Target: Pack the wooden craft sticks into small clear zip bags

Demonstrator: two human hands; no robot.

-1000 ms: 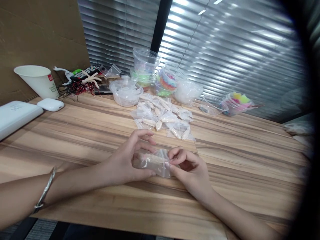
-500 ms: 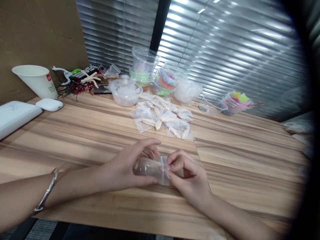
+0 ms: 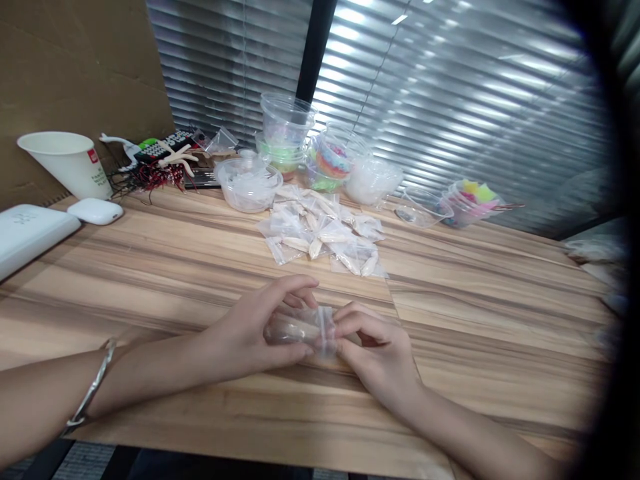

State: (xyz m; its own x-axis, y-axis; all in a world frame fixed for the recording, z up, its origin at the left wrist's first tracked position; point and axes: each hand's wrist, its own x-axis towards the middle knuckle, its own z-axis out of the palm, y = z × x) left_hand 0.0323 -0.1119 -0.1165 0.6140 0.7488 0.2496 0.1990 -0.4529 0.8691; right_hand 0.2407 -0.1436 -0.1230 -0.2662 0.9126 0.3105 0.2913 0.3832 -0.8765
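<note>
Between my hands, just above the wooden table, is a small clear zip-lock bag (image 3: 295, 329) with a pale elongated piece inside. My left hand (image 3: 263, 327) curls around the closed end of the bag, thumb below and fingers above. At the zip strip on the right, my right hand (image 3: 375, 343) pinches the bag's edge between thumb and forefinger. Beyond them lies a pile of similar clear bags (image 3: 320, 230), each holding pale, slender pieces.
Behind the pile stand a clear tub of translucent strips (image 3: 250, 187), stacked clear tubs (image 3: 287, 130) and a tub of colourful pieces (image 3: 473, 200). At left are a paper cup (image 3: 70, 163), a white earbud case (image 3: 95, 211) and a white box-like device (image 3: 35, 230).
Both hands still hold the bag at nearly the same spot. The right fingers have shifted slightly along the bag's zip edge, and the view has moved a little.
</note>
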